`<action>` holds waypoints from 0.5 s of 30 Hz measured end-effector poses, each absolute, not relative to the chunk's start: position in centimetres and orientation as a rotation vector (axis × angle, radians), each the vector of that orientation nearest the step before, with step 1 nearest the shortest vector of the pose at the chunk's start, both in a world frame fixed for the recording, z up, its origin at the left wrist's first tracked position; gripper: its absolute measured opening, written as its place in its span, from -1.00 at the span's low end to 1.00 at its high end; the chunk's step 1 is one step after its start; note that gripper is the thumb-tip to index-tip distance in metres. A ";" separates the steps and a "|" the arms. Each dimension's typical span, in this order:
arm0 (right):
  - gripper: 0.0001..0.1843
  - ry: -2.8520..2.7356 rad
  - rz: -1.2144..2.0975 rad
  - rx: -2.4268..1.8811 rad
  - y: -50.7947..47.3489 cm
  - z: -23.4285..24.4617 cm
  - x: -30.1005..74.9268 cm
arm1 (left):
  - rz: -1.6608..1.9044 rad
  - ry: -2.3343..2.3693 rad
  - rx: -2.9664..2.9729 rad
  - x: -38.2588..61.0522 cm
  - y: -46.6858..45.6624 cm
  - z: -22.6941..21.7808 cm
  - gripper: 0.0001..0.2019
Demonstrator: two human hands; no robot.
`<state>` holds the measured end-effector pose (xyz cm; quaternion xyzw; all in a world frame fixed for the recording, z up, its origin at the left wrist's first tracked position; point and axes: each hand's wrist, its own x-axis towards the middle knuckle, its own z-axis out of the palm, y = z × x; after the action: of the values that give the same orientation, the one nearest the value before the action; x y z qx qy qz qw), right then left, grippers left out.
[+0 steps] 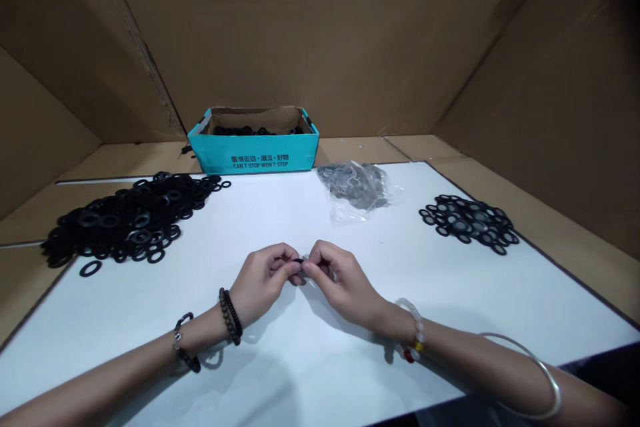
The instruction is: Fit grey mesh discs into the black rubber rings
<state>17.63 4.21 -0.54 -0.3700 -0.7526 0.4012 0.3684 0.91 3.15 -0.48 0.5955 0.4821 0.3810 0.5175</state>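
Note:
My left hand (265,280) and my right hand (336,279) meet fingertip to fingertip just above the white tabletop (280,373). Both are closed in a pinch on one small black ring (299,261) held between them; most of it is hidden by the fingers. A big heap of black rubber rings (127,220) lies to the far left. A smaller heap of rings with grey centres (470,221) lies to the right. A clear plastic bag of grey discs (356,188) sits behind my hands.
A teal cardboard box (255,155) holding more black rings stands at the back of the table. Brown cardboard walls (320,33) enclose the table on three sides. One stray ring (91,268) lies at the left edge.

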 end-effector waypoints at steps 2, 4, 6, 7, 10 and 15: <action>-0.79 -1.947 1.045 -0.974 4.2 -0.5 17.6 | 0.955 1.162 1.396 0.9 3.1 -0.5 -0.89; -0.78 -1.963 1.065 -0.998 4.2 -0.5 17.7 | 0.998 1.173 1.358 1.0 2.9 -0.4 -0.90; -0.78 -1.963 1.098 -1.014 4.2 -0.6 17.7 | 1.021 1.170 1.317 1.0 2.8 -0.4 -0.90; -0.78 -1.956 1.123 -1.011 4.2 -0.6 17.8 | 1.015 1.156 1.294 1.0 2.8 -0.4 -0.90; -0.81 -1.907 1.171 -0.991 4.4 -0.7 17.9 | 0.944 1.082 1.226 0.9 2.9 -0.6 -0.90; -0.78 -1.964 1.108 -1.037 4.7 -0.6 18.0 | 0.931 1.066 1.170 0.7 3.4 -0.8 -0.88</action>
<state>17.97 4.73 -0.64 -0.3952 -0.7486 0.4223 0.3240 0.65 3.39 -0.78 0.5064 0.4613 0.4026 0.6072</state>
